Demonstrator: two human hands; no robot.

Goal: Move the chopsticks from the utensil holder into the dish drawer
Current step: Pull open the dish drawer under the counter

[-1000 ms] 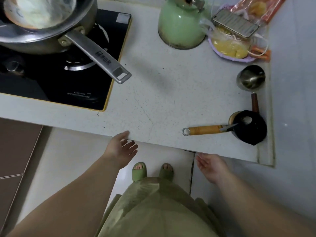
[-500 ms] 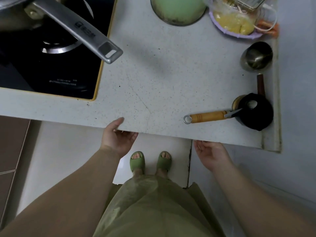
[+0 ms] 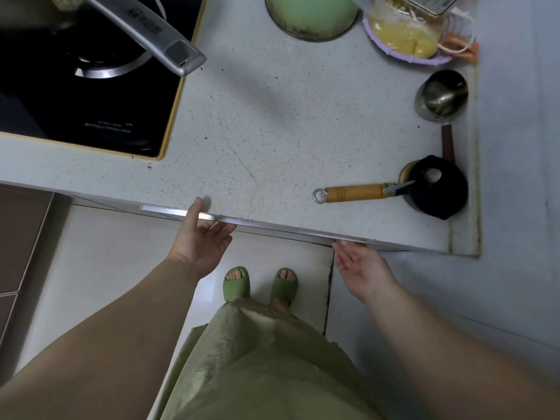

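Note:
A thin silver strip, the dish drawer's front edge [image 3: 272, 223], shows just below the white counter's lip. My left hand [image 3: 203, 241] is palm up at its left part, thumb on top of the strip and fingers underneath. My right hand [image 3: 360, 268] is palm up at the strip's right end, fingertips tucked under it. No chopsticks and no utensil holder are in view. The inside of the drawer is hidden.
On the counter [image 3: 272, 116] are a pan handle [image 3: 151, 31] over the black hob [image 3: 75, 95], a green kettle [image 3: 312, 16], a bagged plate of food [image 3: 406, 40], a steel cup [image 3: 442, 95] and a wooden-handled tool [image 3: 357, 192] in a black pot [image 3: 436, 189]. My feet in green slippers [image 3: 260, 283] stand on pale floor tiles.
Both hands rose to the counter's lip and took the edge below it. The silver strip now shows, so the drawer front has come out a little. The view tilted down.

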